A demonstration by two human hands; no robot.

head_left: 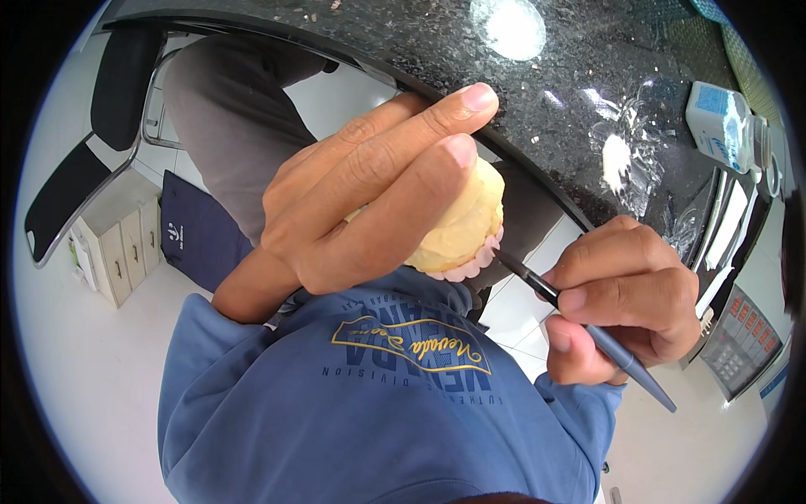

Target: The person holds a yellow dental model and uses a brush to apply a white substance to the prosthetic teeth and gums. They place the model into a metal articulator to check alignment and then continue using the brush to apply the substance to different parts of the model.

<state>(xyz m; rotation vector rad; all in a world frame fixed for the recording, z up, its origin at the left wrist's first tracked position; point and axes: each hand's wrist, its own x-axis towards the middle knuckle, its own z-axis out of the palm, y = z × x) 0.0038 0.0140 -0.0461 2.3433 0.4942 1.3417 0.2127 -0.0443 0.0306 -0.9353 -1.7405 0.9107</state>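
Note:
My left hand (pixel 369 185) is closed round a yellow plaster dental model (pixel 462 223), its fingers lying over the top. A row of pale pink teeth (pixel 472 262) lines the model's lower edge. In my right hand (pixel 625 294) is a slim fine-tipped brush (pixel 600 332) with a blue-grey handle and a dark front end, pinched between thumb and fingers. The brush's tip points at the pink teeth, close to their right end; whether it touches them I cannot tell. Both hands are in front of my blue sweatshirt, just off the counter's edge.
Ahead runs a speckled dark stone counter (pixel 403 42), with white powder (pixel 617 164) smeared on it. A white bottle with a blue label (pixel 720 126) stands at the right, near a calculator-like keypad (pixel 739 340). A black chair (pixel 126 92) and a small drawer cabinet (pixel 126 244) are at the left.

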